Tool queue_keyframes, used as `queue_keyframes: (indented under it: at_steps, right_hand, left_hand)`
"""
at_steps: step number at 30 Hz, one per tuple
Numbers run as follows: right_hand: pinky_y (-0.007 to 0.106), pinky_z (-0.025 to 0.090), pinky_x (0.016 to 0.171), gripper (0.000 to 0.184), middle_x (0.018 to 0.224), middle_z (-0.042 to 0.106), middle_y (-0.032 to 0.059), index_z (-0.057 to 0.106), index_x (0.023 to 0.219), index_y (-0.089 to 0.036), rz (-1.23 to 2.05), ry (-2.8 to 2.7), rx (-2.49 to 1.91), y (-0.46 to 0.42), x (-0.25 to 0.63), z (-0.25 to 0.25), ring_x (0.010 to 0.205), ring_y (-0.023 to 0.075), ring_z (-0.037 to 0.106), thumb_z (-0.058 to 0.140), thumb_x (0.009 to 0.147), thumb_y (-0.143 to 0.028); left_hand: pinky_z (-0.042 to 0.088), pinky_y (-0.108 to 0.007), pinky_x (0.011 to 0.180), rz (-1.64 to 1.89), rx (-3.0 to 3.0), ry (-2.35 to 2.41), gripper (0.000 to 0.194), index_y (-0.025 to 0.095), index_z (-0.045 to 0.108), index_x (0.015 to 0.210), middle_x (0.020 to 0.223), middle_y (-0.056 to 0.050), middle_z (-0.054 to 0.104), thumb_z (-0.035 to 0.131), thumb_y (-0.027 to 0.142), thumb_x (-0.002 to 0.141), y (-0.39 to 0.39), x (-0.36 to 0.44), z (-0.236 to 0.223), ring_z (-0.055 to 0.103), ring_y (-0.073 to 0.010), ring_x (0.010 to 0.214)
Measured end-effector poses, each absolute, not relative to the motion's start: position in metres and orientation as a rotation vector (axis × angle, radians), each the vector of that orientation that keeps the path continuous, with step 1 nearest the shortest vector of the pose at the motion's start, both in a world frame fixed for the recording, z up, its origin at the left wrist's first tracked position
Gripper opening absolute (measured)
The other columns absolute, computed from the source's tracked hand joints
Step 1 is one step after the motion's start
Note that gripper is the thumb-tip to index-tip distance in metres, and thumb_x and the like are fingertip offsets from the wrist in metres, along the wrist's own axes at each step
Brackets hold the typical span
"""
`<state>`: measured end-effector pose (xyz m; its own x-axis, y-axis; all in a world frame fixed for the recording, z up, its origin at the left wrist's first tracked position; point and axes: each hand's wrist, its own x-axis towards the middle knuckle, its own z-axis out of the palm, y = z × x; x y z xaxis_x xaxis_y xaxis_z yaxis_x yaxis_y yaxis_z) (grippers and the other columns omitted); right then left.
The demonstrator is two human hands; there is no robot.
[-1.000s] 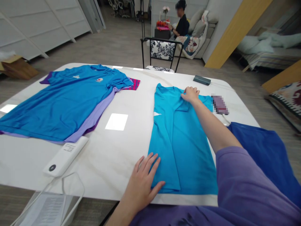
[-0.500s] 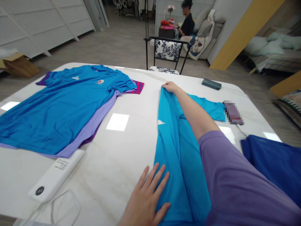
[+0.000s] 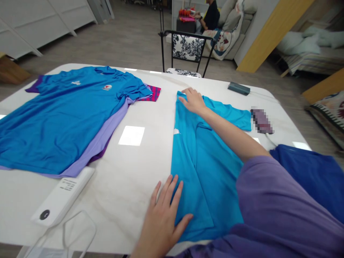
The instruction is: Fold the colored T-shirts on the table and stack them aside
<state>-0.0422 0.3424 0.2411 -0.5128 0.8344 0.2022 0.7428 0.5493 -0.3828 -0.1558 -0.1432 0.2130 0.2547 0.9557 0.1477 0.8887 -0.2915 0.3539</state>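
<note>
Across the middle of the view stretches a white desk (image 3: pixel 120 193), with a black-framed chair (image 3: pixel 188 46) just beyond its far edge. On the left side of the desk, a blue shirt (image 3: pixel 67 122) lies spread out, collar away from the wearer, over a lilac layer (image 3: pixel 103 139); a red-and-purple patterned sleeve (image 3: pixel 154 94) juts out near its right shoulder. Right of centre lies a turquoise shirt (image 3: pixel 217 179), its left part folded over toward the middle and one sleeve pointing right. Farther right, a dark blue cloth (image 3: pixel 306 175) sits near the desk's edge, partly hidden by the wearer's sleeve. The left hand (image 3: pixel 163 215) lies flat, fingers spread and thumb out, over the near left edge of the turquoise shirt, gripping nothing. At that shirt's far left corner, the right hand (image 3: pixel 192 101) rests on the fabric, its fingers extended; whether it pinches any cloth, I cannot tell. A white oblong device (image 3: pixel 64 197) with a cable lies at the layered shirts' hem. Just beside the turquoise sleeve's end is a pixelated purple item (image 3: pixel 262 121), and beyond it, a dark block (image 3: pixel 239 88).
</note>
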Motion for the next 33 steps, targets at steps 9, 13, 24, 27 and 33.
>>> queue_keyframes:
  at_steps: [9,13,24,27,33]
  right_hand:
    - [0.055,0.049,0.123,0.057,0.159,0.068,0.0171,0.069,0.151,-0.024,0.404,-2.595,-1.261,0.109,0.093,0.244,0.147,0.0378,0.065,0.058,0.113,-0.064]
    - [0.044,0.056,0.09,0.038,0.115,0.082,0.0099,0.078,0.113,-0.026,0.539,-2.532,-1.424,0.025,0.107,0.242,0.102,0.03,0.079,0.061,0.113,-0.06]
    - [0.042,0.059,0.083,0.029,0.122,0.082,0.0038,0.074,0.131,-0.034,0.884,-2.345,-1.415,-0.111,0.136,0.242,0.099,0.0269,0.079,0.069,0.108,-0.05]
    - [0.047,0.059,0.091,0.044,0.131,0.078,0.0085,0.074,0.133,-0.031,0.826,-2.37,-1.41,-0.144,0.141,0.238,0.106,0.0305,0.077,0.081,0.099,-0.059]
    - [0.049,0.055,0.093,0.021,0.124,0.079,0.0073,0.073,0.122,-0.034,0.638,-2.411,-1.424,-0.164,0.124,0.22,0.11,0.032,0.077,0.064,0.111,-0.049]
  left_hand:
    - [0.041,-0.064,0.137,0.572,2.306,1.857,0.074,0.034,0.035,0.182,0.183,-0.011,0.047,0.061,0.034,0.113,-0.174,-0.179,0.206,0.048,-0.0371,0.169]
    - [0.052,-0.056,0.122,0.78,2.257,1.766,0.054,0.027,0.065,0.159,0.161,-0.016,0.067,0.074,0.044,0.108,-0.181,-0.166,0.211,0.065,-0.0365,0.147]
    - [0.042,-0.045,0.106,0.683,2.244,1.65,0.02,0.031,0.084,0.121,0.12,-0.006,0.08,0.072,0.042,0.111,-0.206,-0.178,0.21,0.072,-0.0259,0.118]
    - [0.044,-0.043,0.106,0.685,2.194,1.637,0.021,0.031,0.084,0.123,0.122,-0.006,0.08,0.074,0.044,0.11,-0.209,-0.188,0.206,0.072,-0.0253,0.118]
    - [0.057,-0.037,0.098,0.867,2.037,1.545,0.024,0.023,0.081,0.116,0.113,-0.006,0.08,0.067,0.043,0.113,-0.215,-0.198,0.208,0.075,-0.0209,0.103]
